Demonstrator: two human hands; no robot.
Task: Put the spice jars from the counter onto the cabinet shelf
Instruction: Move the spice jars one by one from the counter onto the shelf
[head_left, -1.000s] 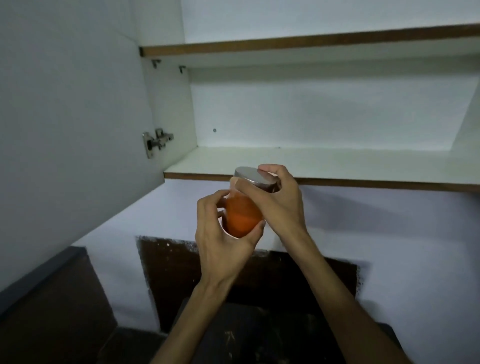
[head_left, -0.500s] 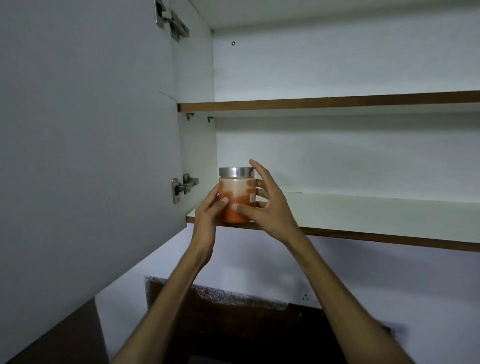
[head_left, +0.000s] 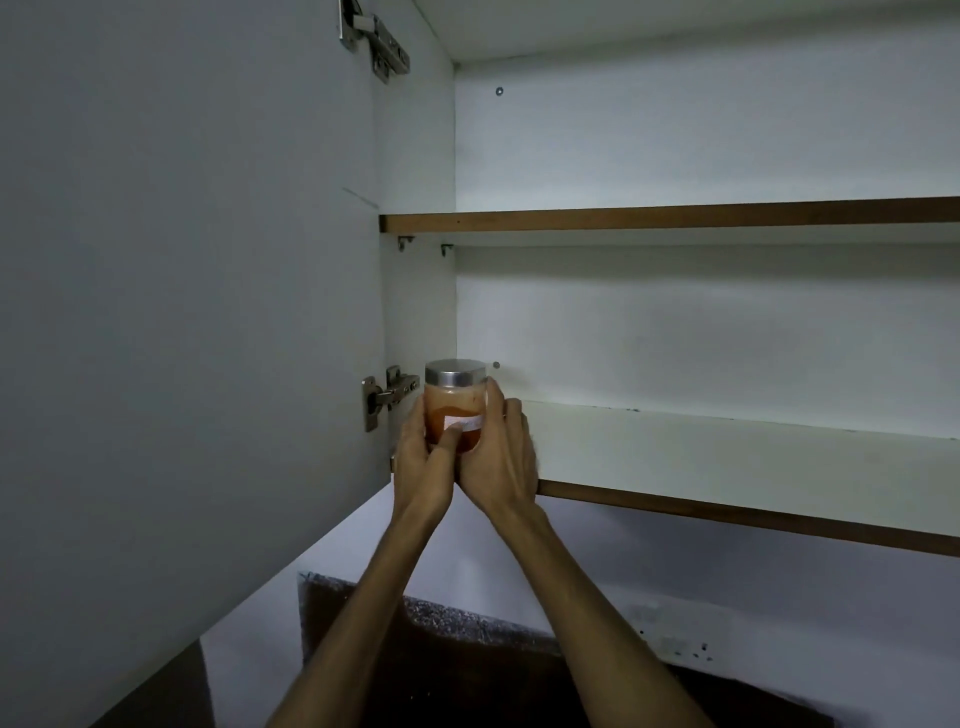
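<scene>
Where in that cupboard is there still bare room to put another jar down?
The lower shelf lies bare from the right hand rightward to the picture's edge. The only crowded spot is its left end by the side wall and hinge, where both hands, left hand too, hold the orange jar. The upper shelf's top is hidden.

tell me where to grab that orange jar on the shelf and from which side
Grip the jar around its glass body, below the metal lid, coming from the open front of the lower shelf. It stands upright near the left wall, so side access is tight. Both the left hand and right hand wrap it there now.
</scene>
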